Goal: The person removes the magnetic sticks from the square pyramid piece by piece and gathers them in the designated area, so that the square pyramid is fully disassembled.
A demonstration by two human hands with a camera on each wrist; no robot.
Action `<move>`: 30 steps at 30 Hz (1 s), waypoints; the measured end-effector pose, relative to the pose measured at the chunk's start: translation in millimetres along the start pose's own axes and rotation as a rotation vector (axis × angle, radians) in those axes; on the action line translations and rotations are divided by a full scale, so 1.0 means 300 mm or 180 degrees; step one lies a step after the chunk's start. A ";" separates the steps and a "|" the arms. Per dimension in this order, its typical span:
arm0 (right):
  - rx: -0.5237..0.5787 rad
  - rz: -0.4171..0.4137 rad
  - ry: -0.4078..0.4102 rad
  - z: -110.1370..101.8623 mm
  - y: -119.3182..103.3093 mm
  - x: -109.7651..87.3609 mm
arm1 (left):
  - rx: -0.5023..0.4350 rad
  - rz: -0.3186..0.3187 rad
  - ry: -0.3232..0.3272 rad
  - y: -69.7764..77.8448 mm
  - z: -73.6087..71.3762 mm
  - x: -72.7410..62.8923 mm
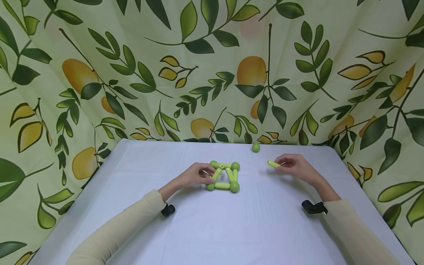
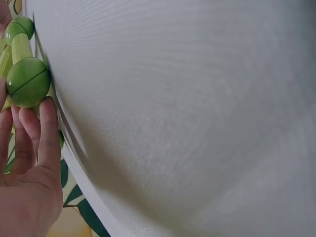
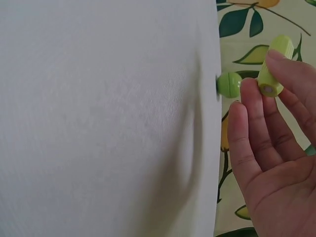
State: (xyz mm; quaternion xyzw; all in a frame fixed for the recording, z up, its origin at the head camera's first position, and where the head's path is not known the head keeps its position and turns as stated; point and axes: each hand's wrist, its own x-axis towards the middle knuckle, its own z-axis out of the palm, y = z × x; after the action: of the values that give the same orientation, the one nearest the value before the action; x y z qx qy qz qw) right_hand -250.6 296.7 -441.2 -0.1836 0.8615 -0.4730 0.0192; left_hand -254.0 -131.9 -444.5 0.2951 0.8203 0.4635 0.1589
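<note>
A square frame of green balls and light green rods (image 1: pixel 222 186) lies on the white table, with two further rods leaning up and inward from its front corners. My left hand (image 1: pixel 194 174) grips its left side, thumb and fingers around the front-left corner; in the left wrist view the fingertips touch a green ball (image 2: pixel 28 82). To the right of the frame and apart from it, my right hand (image 1: pixel 295 166) pinches a short light green rod (image 1: pixel 273 164) between thumb and fingers. A round metallic spot shows on that rod's end in the right wrist view (image 3: pixel 274 69).
One loose green ball (image 1: pixel 256 147) sits near the table's back edge, between the frame and my right hand. Behind the white table (image 1: pixel 212 228) hangs a curtain (image 1: pixel 212 92) printed with leaves and fruit. Each wrist carries a black camera strap (image 1: pixel 313 207).
</note>
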 end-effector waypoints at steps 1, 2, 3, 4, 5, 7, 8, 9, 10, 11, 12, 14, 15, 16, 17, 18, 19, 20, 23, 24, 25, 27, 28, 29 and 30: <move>-0.0008 0.0020 0.0024 -0.003 0.003 -0.001 | -0.0003 -0.0001 0.0000 0.000 0.001 0.000; -0.0026 0.0034 0.0038 -0.005 0.004 -0.001 | -0.0008 0.0004 0.0001 0.000 0.001 0.000; -0.0033 0.0046 0.0042 -0.009 0.007 -0.001 | -0.0011 0.0007 0.0003 0.001 0.001 -0.001; -0.0049 0.0051 0.0048 -0.013 0.010 -0.002 | -0.0014 0.0014 0.0004 0.000 0.002 -0.001; -0.0055 0.0059 0.0060 -0.016 0.013 -0.002 | -0.0017 0.0022 0.0006 0.000 0.002 -0.002; -0.0087 0.0070 0.0101 -0.025 0.019 -0.003 | -0.0025 0.0040 0.0005 0.000 0.003 -0.002; -0.0099 0.0071 0.0115 -0.030 0.023 -0.003 | -0.0033 0.0049 0.0005 -0.001 0.004 -0.002; -0.0106 0.0066 0.0120 -0.035 0.027 -0.004 | -0.0037 0.0055 0.0006 -0.002 0.004 -0.002; -0.0112 0.0071 0.0136 -0.040 0.031 -0.005 | -0.0043 0.0060 0.0007 -0.003 0.005 -0.001; -0.0104 0.0079 0.0143 -0.045 0.036 -0.005 | -0.0041 0.0064 0.0010 -0.003 0.005 -0.001; -0.0111 0.0089 0.0160 -0.051 0.040 -0.005 | -0.0037 0.0063 0.0009 -0.003 0.005 0.000; -0.0104 0.0091 0.0169 -0.061 0.049 -0.005 | -0.0012 0.0052 0.0006 -0.003 0.005 0.002; -0.0120 0.0078 0.0165 -0.065 0.052 -0.005 | 0.0004 0.0040 0.0005 -0.002 0.004 0.002; -0.0124 0.0077 0.0173 -0.070 0.056 -0.004 | 0.0016 0.0027 0.0006 -0.002 0.004 0.003; -0.0136 0.0064 0.0167 -0.074 0.060 -0.003 | 0.0027 0.0011 0.0004 0.000 0.003 0.004; -0.0153 0.0063 0.0171 -0.077 0.063 -0.002 | 0.0031 -0.0001 0.0000 0.001 0.003 0.004; -0.0165 0.0068 0.0168 -0.081 0.065 -0.002 | 0.0030 -0.0007 -0.0004 0.001 0.002 0.005; -0.0180 0.0084 0.0167 -0.084 0.069 -0.001 | 0.0026 -0.0011 -0.0007 0.002 0.002 0.005; -0.0215 0.0159 0.0144 -0.093 0.077 0.002 | 0.0014 0.0005 -0.0017 0.001 0.001 0.005; -0.0229 0.0184 0.0138 -0.095 0.079 0.003 | 0.0015 0.0019 -0.0019 0.000 0.000 0.006; -0.0237 0.0198 0.0126 -0.097 0.083 0.004 | 0.0014 0.0029 -0.0017 0.000 0.000 0.005; -0.0248 0.0201 0.0093 -0.099 0.093 0.008 | 0.0013 0.0044 -0.0013 -0.002 0.000 0.005; -0.0246 0.0207 0.0085 -0.099 0.097 0.010 | 0.0017 0.0048 -0.0011 -0.003 0.000 0.005; -0.0248 0.0209 0.0076 -0.098 0.101 0.013 | 0.0020 0.0046 -0.0008 -0.003 0.000 0.005; -0.0250 0.0211 0.0068 -0.098 0.104 0.015 | 0.0021 0.0043 -0.0006 -0.003 0.001 0.004</move>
State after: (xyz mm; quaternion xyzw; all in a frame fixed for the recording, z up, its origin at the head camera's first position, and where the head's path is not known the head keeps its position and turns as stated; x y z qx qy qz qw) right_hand -270.1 334.0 -450.1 -0.1505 0.8852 -0.4398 0.0184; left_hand -255.2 -131.4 -445.4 0.3015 0.8197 0.4615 0.1555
